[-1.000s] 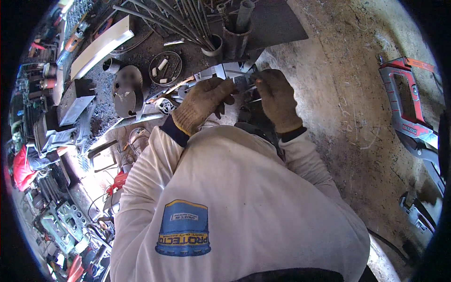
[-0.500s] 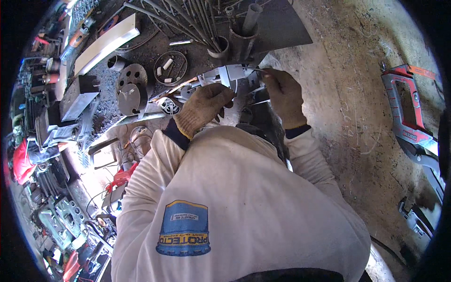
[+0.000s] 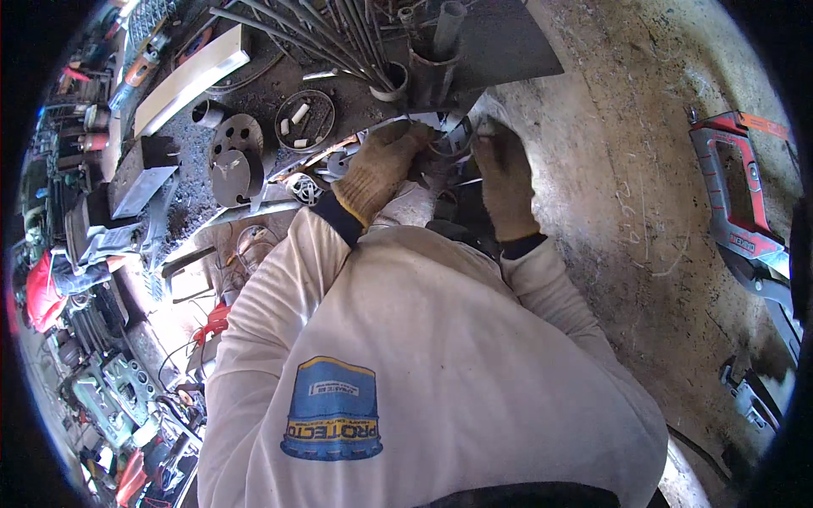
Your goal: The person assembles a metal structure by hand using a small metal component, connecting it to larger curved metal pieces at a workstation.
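Observation:
My left hand (image 3: 383,165), in a brown knit glove, reaches to the near edge of the dark workbench (image 3: 351,102). Its fingers are curled together, and whatever they hold is too small or hidden to make out. A short gap to the right, my right hand (image 3: 506,182) wears the same kind of glove. Its fingers lie in shadow and bend inward toward the left hand; their tips and anything between them are unclear. Just beyond both hands stand a short pipe cup (image 3: 391,87) full of thin metal rods (image 3: 330,42) and a wider upright pipe (image 3: 434,72).
On the bench lie a round tray (image 3: 306,140) with white pieces, a drilled metal disc (image 3: 237,140) and a pale curved strip (image 3: 190,80). A red and grey machine (image 3: 735,190) stands on the concrete floor (image 3: 610,169) at right. Tools crowd the far left.
My left hand has moved up and right, toward the bench edge. My right hand has drawn slightly down and left; the thin rod that showed at its fingertips is no longer distinct.

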`<action>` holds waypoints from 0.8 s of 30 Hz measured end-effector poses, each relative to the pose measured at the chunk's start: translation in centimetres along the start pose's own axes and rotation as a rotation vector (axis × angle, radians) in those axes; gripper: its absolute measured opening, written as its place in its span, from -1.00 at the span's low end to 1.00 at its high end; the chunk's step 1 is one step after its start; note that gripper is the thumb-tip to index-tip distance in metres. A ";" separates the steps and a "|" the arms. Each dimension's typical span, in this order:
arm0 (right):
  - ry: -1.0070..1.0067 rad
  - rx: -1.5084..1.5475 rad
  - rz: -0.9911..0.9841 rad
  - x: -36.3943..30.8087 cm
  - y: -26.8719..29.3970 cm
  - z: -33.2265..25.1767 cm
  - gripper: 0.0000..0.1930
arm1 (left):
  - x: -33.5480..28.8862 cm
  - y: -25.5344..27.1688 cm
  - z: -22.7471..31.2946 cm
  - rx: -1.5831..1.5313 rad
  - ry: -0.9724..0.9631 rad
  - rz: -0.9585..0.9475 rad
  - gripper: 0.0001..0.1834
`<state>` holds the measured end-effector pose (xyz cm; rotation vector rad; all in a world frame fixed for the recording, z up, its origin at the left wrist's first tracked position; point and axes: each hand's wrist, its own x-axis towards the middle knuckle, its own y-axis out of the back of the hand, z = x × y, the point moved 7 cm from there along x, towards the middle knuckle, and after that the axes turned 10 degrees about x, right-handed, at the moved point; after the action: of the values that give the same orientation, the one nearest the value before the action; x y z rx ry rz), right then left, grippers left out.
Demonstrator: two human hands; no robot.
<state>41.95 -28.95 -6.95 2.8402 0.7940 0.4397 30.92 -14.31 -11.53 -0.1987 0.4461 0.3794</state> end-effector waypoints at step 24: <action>-0.320 0.173 -0.193 5.0 -3.5 3.0 -0.72 | -0.1 0.9 0.2 0.139 0.071 0.127 -0.73</action>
<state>45.29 -23.59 -9.40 2.8403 1.0664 -0.1134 30.55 -13.44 -11.39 -0.0490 0.5542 0.4648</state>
